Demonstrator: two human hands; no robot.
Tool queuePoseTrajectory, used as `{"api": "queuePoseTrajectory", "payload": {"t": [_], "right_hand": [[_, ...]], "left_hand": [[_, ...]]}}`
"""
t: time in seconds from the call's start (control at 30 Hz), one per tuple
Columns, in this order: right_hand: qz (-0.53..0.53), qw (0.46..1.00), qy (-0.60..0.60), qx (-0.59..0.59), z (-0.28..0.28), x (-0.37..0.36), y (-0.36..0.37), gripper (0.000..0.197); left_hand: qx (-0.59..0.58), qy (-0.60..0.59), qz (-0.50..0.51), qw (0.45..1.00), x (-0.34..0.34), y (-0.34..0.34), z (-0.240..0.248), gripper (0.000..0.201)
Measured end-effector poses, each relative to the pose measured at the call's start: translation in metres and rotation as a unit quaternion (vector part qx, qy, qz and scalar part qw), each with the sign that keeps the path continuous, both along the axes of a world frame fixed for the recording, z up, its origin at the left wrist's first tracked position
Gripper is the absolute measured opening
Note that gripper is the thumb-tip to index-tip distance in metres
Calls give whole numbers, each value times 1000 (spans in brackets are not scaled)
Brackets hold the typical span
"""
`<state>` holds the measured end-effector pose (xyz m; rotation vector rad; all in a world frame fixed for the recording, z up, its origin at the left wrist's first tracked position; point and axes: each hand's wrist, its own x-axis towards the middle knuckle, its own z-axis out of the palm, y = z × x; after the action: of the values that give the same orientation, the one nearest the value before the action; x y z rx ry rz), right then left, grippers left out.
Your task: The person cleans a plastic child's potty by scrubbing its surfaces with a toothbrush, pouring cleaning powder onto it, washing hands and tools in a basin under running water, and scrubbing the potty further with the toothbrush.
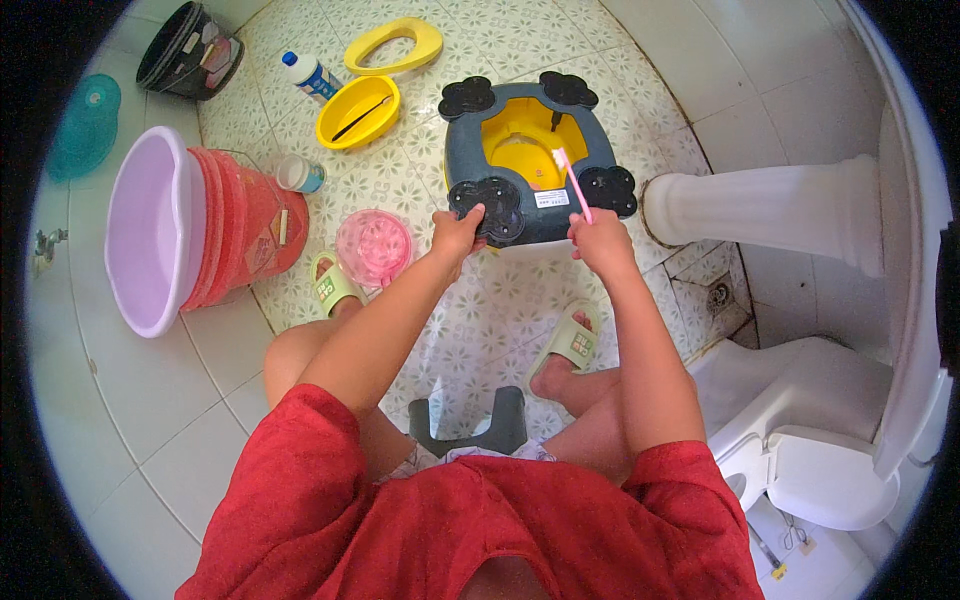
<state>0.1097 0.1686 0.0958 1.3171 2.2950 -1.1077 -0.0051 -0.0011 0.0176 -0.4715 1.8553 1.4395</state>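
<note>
A dark grey and yellow plastic potty-like seat [465, 145] is on the pale, flower-patterned tiled floor [440, 335] in front of the person, its black, flower-shaped feet [608, 190] facing up and its yellow hollow open to view. The left hand [459, 236] grips its near left corner, thumb laid over one of those feet. The right hand [601, 240] is closed around the handle of a slim pink toothbrush [574, 183], whose white bristles reach over the opening — whether they touch the yellow plastic, I cannot tell.

Beyond the seat, to the left, are a yellow oval ring [427, 44] and a shallow yellow oval basin [349, 101] with a thin black brush [362, 118] lying in it. Just beside the basin is a white bottle with a blue cap [314, 79]. Nearer the person, a translucent pink plastic bowl [373, 247] sits by the left foot's pale green slipper [336, 287]. Farther left are a large red bucket [245, 225] and a lilac oval basin [148, 235] against it, with a small white-and-blue tub [299, 174] near the bucket. A dark grey plastic stool [470, 436] shows between the legs; a white pedestal [765, 210] stands to the right.
</note>
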Motion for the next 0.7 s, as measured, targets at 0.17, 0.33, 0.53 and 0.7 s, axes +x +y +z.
{"api": "queuePoseTrajectory", "payload": {"t": [0.17,0.33,0.53,0.7], "right_hand": [[48,996,16,68,8,-5,-8,22],[247,942,91,209,-25,-35,-16,25],[377,919,-88,74,-43,-91,22,44],[314,947,-60,35,-28,-101,25,43]], "left_hand": [[54,-94,-119,987,6,-20,-15,31],[42,-56,-45,996,7,-17,-3,34],[40,-16,-21,999,-1,-16,24,35],[68,70,-26,995,-30,-13,85,24]]}}
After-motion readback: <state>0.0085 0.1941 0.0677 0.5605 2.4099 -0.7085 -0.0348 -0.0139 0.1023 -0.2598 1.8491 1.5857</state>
